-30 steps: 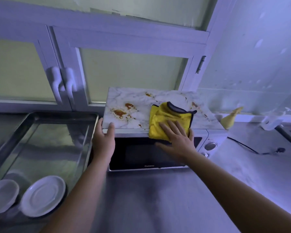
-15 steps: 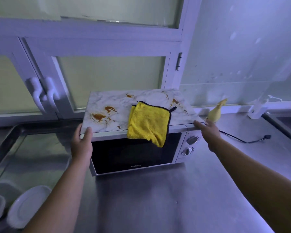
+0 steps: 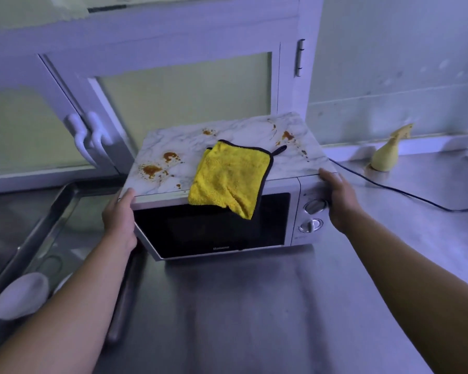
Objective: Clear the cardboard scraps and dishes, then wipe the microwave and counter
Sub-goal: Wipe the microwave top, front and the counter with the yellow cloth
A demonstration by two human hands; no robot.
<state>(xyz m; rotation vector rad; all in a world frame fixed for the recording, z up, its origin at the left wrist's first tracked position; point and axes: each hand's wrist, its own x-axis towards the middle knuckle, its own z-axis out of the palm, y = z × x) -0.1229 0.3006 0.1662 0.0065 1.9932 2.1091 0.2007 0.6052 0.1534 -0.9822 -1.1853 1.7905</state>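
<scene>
A silver microwave (image 3: 216,225) with a marble-patterned top stands on the steel counter (image 3: 254,306). Brown stains (image 3: 152,168) spot its top at the left and back right. A yellow cloth (image 3: 227,182) with a dark border lies loose on the top, one corner hanging over the dark door. My left hand (image 3: 119,220) grips the front left corner, thumb on the top edge. At the front right corner beside the knobs, my right hand (image 3: 338,201) holds the microwave with its thumb on top.
A steel sink (image 3: 38,211) lies to the left with a white plate (image 3: 22,295) in it. Behind the microwave are white cabinet doors with handles (image 3: 89,139). A yellow spray bottle (image 3: 387,155) and the black power cable (image 3: 389,187) are on the counter at the right.
My right hand came off the yellow cloth and took hold of the microwave's right corner. The cloth stays lying on top. The microwave now sits at a slight angle.
</scene>
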